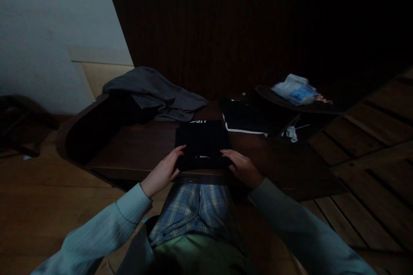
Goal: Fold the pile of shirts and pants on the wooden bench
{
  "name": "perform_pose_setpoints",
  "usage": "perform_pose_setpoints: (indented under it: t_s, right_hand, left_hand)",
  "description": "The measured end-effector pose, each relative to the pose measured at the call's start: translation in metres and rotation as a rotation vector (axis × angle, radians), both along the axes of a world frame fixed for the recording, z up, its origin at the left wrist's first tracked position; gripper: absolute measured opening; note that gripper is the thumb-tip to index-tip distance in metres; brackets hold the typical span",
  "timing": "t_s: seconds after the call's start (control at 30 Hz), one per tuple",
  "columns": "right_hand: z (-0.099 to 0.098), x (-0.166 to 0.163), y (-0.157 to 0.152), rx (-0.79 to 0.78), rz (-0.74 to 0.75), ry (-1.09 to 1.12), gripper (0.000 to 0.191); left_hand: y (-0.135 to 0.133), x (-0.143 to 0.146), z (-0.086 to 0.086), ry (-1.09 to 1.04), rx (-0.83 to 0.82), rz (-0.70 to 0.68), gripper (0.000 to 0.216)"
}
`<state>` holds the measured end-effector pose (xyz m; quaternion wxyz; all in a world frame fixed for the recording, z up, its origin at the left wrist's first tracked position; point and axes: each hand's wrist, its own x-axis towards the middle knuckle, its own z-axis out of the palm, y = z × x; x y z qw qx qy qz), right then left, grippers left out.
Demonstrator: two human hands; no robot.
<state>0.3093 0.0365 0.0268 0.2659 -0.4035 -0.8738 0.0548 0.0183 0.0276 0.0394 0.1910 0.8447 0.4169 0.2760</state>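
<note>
A folded black garment (202, 142) with small white lettering lies on the near edge of a dark wooden table (135, 146). My left hand (164, 170) rests on its near left corner, fingers curled over the fabric. My right hand (241, 166) lies on its near right corner, fingers stretched along the edge. Both hands press on the garment's near hem. Light blue sleeves cover both arms.
A crumpled grey garment (155, 92) lies at the table's back left. Another folded black garment with a white edge (245, 117) sits at the back right. A plastic bag with blue contents (295, 89) rests on a round side table. Wooden floor planks run on the right.
</note>
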Motion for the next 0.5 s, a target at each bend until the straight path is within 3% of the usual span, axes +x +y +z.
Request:
perform_pose_setpoints:
  t_s: [0.1, 0.33, 0.5]
  right_hand:
    - [-0.0019, 0.0016, 0.0031, -0.004, -0.001, 0.043, 0.033]
    - [-0.0044, 0.0024, 0.0042, -0.101, -0.029, 0.144, 0.033]
    - [-0.0048, 0.004, 0.0033, -0.033, 0.002, 0.182, 0.033]
  left_hand:
    - [0.0002, 0.0012, -0.0042, -0.031, 0.044, 0.038, 0.046]
    - [-0.0002, 0.0024, -0.005, -0.015, 0.097, 0.018, 0.036]
    - [-0.001, 0.0037, -0.0071, -0.041, 0.12, 0.022, 0.032]
